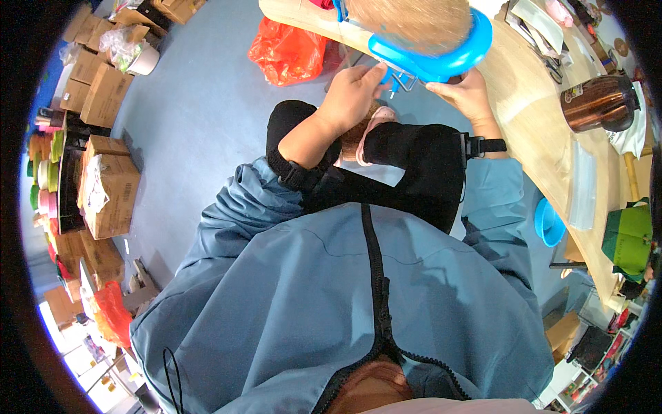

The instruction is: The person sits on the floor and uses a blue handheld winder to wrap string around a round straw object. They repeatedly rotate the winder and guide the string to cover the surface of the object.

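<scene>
A blue plastic yarn winder (434,58) with a metal wire frame is at the edge of the wooden table. On it sits a large brown yarn ball (414,23), blurred as if turning. My right hand (463,95) grips the winder's underside, thumb on the near edge and fingers hidden beneath. My left hand (354,95) is beside the metal wire frame (406,80), its thumb and forefinger close together. Whether it holds a strand is unclear. Brown fuzzy material (354,139) shows between my knees, partly covered by my left arm.
An orange plastic bag (289,52) lies beyond my left hand. On the wooden table (522,103) are a brown metallic flask (597,103), scissors (554,70) and a clear plastic sleeve (583,186). A blue basin (549,222) is below. Cardboard boxes (111,186) line the left side.
</scene>
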A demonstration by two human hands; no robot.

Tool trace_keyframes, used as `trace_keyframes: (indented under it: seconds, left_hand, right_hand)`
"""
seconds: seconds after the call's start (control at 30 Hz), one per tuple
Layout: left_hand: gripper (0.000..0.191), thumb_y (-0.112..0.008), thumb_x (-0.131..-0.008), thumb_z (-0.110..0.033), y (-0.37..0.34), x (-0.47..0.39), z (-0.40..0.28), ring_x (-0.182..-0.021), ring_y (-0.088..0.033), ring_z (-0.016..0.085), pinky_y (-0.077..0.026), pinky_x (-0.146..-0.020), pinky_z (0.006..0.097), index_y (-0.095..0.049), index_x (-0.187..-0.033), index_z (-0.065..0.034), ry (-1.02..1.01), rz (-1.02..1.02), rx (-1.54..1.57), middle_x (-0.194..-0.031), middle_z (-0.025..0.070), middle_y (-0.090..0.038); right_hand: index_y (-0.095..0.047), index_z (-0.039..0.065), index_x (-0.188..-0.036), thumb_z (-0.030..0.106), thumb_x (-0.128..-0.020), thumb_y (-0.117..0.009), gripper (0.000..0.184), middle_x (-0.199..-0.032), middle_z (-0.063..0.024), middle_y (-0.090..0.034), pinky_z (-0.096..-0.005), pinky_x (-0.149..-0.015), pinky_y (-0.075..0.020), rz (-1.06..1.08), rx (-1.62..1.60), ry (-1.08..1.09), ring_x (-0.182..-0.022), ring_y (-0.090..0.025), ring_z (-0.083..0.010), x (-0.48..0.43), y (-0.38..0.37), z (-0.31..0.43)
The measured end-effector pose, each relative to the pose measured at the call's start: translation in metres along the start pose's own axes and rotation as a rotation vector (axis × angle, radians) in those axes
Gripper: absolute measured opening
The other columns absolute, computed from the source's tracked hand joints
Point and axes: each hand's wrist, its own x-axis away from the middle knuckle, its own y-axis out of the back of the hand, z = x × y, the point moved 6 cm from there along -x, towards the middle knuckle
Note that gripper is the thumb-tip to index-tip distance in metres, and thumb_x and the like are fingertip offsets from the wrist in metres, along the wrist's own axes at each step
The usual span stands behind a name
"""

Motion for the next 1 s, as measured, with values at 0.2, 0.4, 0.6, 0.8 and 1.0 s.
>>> trace_keyframes:
  seconds: [0.2, 0.4, 0.6, 0.8, 1.0]
  left_hand:
    - [0.042, -0.061, -0.097, -0.04, -0.045, 0.012, -0.018, -0.069, -0.051, 0.008, -0.04, -0.062, 0.0213, -0.064, -0.099, 0.0018, 0.141, 0.207, 0.143, -0.079, -0.0018, -0.057]
    - [0.034, -0.064, -0.094, -0.043, -0.098, 0.022, 0.015, -0.059, -0.042, 0.004, -0.034, -0.056, 0.0226, -0.064, -0.088, -0.01, 0.428, 0.388, 0.357, -0.069, -0.0063, -0.05]
    - [0.036, -0.064, -0.093, -0.043, -0.093, 0.015, 0.066, -0.058, -0.045, 0.007, -0.037, -0.055, 0.0246, -0.063, -0.087, -0.0077, 0.429, 0.311, 0.126, -0.069, -0.0033, -0.051]
    - [0.041, -0.07, -0.089, -0.039, -0.05, 0.0, 0.097, -0.06, -0.053, 0.013, -0.044, -0.055, 0.0286, -0.069, -0.088, 0.0012, 0.378, 0.203, 0.039, -0.069, 0.0029, -0.06]
    - [0.03, -0.069, -0.092, -0.029, -0.008, -0.002, 0.081, -0.056, -0.049, 0.009, -0.037, -0.05, 0.024, -0.065, -0.087, 0.0006, 0.35, 0.062, 0.284, -0.07, 0.0003, -0.057]
  right_hand:
    - [-0.062, -0.004, -0.114, 0.013, -0.061, -0.093, 0.063, -0.101, -0.0083, -0.069, -0.0317, -0.077, -0.0567, 0.059, 0.095, -0.183, -0.088, -0.066, -0.0173, -0.001, 0.004, -0.01]
    - [-0.063, -0.004, -0.112, 0.013, -0.062, -0.092, 0.06, -0.104, -0.0113, -0.068, -0.0327, -0.084, -0.0541, 0.096, 0.077, -0.169, -0.098, -0.064, -0.0172, 0.002, 0.0, -0.004]
    - [-0.063, -0.004, -0.111, 0.012, -0.065, -0.09, 0.056, -0.109, -0.013, -0.067, -0.032, -0.082, -0.0538, 0.054, 0.053, -0.012, -0.098, -0.063, -0.016, 0.0, -0.001, 0.0]
    - [-0.06, -0.002, -0.119, 0.015, -0.066, -0.09, 0.063, -0.117, -0.0133, -0.064, -0.0319, -0.087, -0.0537, 0.167, 0.119, -0.285, -0.101, -0.063, -0.0164, 0.004, 0.001, -0.019]
    - [-0.057, -0.001, -0.125, 0.015, -0.067, -0.09, 0.069, -0.115, -0.0111, -0.065, -0.0326, -0.087, -0.0542, 0.11, 0.117, -0.122, -0.106, -0.061, -0.0171, 0.0, 0.0, -0.012]
